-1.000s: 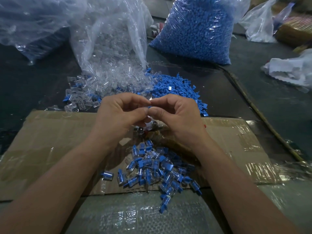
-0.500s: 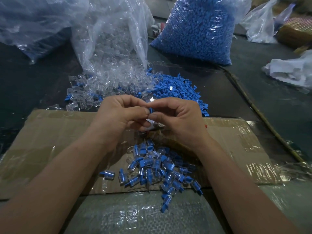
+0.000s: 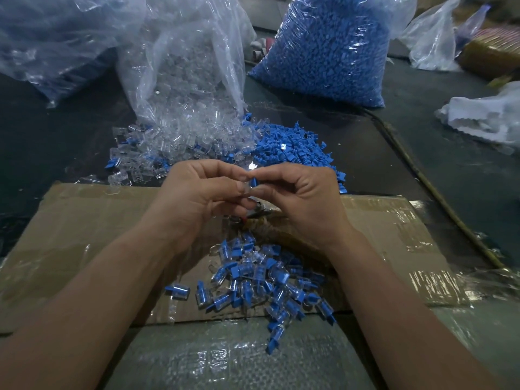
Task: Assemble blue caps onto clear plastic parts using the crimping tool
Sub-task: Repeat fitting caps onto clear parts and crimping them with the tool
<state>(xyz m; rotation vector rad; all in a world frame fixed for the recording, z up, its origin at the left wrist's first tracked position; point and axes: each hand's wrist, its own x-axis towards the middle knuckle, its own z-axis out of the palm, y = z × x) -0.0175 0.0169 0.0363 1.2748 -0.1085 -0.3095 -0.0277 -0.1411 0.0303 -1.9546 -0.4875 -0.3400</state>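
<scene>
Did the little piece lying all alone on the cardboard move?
No. The lone piece lies in the same spot on the cardboard, just left of the finished pile.

Dim, cool light, apparently from above. Glare streaked the clear bag (image 3: pixel 183 66) and taped cardboard (image 3: pixel 394 220). Left hand (image 3: pixel 197 201), right hand (image 3: pixel 306 201) cast soft shadows on it. Edges bent, wide-angle; bottom corners blurred, centre sharp.
</scene>
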